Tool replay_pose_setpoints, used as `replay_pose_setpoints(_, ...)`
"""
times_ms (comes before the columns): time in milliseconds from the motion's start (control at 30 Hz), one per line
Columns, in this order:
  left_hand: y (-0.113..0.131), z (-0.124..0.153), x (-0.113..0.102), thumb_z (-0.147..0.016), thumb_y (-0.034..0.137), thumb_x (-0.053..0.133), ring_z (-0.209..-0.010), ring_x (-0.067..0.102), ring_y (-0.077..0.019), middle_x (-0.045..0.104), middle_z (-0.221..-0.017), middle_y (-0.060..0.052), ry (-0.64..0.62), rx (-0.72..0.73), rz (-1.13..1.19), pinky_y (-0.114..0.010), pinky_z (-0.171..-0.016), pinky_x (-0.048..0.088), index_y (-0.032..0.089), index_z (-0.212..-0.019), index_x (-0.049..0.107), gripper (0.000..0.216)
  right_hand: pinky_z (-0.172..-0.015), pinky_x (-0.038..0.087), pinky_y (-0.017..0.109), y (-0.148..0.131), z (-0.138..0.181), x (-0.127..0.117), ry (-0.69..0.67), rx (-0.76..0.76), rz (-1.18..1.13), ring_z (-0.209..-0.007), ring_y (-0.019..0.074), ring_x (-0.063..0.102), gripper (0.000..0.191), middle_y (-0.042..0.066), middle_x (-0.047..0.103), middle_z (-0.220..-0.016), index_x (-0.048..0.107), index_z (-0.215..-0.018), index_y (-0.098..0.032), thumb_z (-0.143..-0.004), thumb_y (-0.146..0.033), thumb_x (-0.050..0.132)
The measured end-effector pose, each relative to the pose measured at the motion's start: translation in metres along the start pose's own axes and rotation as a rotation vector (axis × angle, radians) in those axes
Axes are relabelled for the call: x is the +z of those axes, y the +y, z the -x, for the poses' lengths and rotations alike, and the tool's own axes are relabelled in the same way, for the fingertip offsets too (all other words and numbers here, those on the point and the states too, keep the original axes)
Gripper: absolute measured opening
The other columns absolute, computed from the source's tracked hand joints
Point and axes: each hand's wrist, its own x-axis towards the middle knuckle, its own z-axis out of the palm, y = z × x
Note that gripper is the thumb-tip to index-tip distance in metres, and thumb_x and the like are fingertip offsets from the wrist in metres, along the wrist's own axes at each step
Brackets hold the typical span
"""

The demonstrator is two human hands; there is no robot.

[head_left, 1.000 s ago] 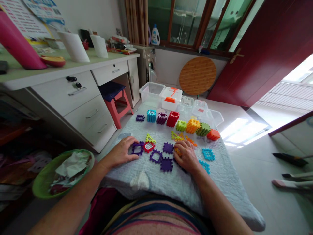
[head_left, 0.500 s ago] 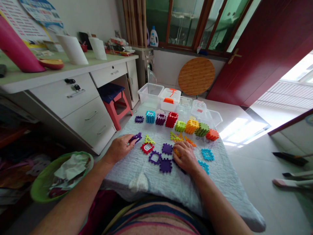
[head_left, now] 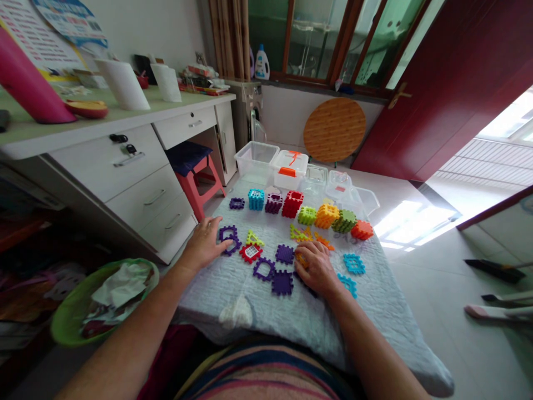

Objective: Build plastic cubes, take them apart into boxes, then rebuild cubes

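Moved: left hand (head_left: 204, 244) has laid the purple frame (head_left: 230, 240) flat on the cloth (head_left: 250, 311).
Cloth holds loose pieces; left fingers spread, tips touching the frame, just beside a yellow triangle (head_left: 254, 239); right hand (head_left: 318, 269) curls over an orange piece (head_left: 300, 259), grip unconfirmed. Judged: placing step; next calls for clean release.

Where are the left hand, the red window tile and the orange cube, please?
left hand (head_left: 204, 244), head view, back of the hand.
red window tile (head_left: 250, 253), head view, its white grille centre.
orange cube (head_left: 327, 215), head view, its front face.
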Motion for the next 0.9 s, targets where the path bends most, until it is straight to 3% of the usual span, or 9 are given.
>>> replay_pose_setpoints(100,0.005,0.007,-0.003,-0.074,0.049,0.07,-0.121,0.052,-0.0333,0.056,-0.123,-0.014,-0.034,0.076,-0.065,-0.046,-0.109,0.039,0.017,-0.125,0.056,0.062,-0.094,0.04,0.046,0.001,0.0,0.0,-0.009,-0.002,0.001,-0.102,0.0265,0.053,0.016,0.007,0.067,-0.109,0.064,-0.101,-0.024,-0.085,-0.023,0.059)
replay_pose_setpoints(300,0.014,0.014,-0.003,-0.072,0.045,0.072,-0.105,0.06,-0.0306,0.063,-0.11,-0.012,-0.199,0.137,-0.093,-0.042,-0.098,0.046,0.018,-0.118,0.063,0.054,-0.095,0.04,0.046,0.001,0.0,0.001,0.006,-0.004,0.002,-0.102,0.0265,0.053,0.016,0.007,0.067,-0.111,0.065,-0.101,-0.024,-0.086,-0.023,0.059)
replay_pose_setpoints(567,0.013,0.007,-0.004,-0.071,0.026,0.064,-0.11,0.057,-0.0292,0.06,-0.115,-0.012,-0.195,0.151,0.02,-0.043,-0.102,0.045,0.016,-0.126,0.056,0.056,-0.095,0.041,0.046,0.004,0.002,0.002,0.036,0.002,0.012,-0.105,0.027,0.053,0.017,0.007,0.067,-0.11,0.065,-0.103,-0.023,-0.086,-0.023,0.06)
replay_pose_setpoints(900,0.002,-0.021,-0.022,-0.063,0.01,0.053,-0.118,0.05,-0.0282,0.047,-0.117,-0.009,-0.133,0.092,-0.04,-0.042,-0.111,0.038,0.017,-0.125,0.056,0.063,-0.094,0.042,0.045,0.005,0.002,0.002,0.045,-0.001,-0.008,-0.104,0.0268,0.053,0.016,0.008,0.067,-0.109,0.065,-0.101,-0.023,-0.087,-0.023,0.06)
